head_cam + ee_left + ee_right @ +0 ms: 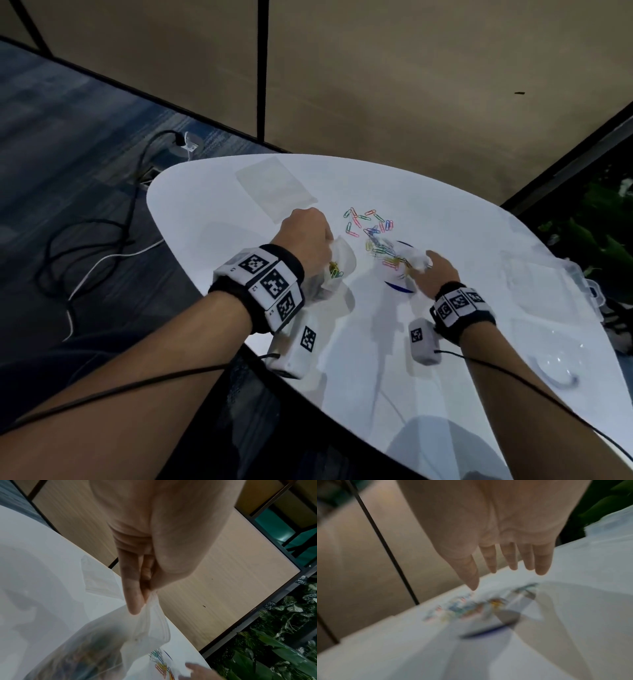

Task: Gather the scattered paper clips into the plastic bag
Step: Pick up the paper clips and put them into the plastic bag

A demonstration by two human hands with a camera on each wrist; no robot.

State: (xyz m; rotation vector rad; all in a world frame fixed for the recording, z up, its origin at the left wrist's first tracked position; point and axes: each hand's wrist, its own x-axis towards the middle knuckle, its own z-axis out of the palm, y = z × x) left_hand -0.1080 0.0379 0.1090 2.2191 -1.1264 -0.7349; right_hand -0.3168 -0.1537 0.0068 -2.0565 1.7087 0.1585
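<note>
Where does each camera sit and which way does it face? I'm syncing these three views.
Head: worn high, looking forward and down at the white oval table; both forearms and hands show.
Left wrist: looks along the left hand, which pinches the clear plastic bag; the right hand's fingertips show.
Right wrist: looks along the open right hand toward blurred scattered coloured paper clips.
Shared: head and left wrist both show the bag and clips.

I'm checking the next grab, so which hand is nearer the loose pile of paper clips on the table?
Right. The right hand reaches over the near edge of the paper clips, fingers spread. The left hand is off beside them, pinching the plastic bag.
</note>
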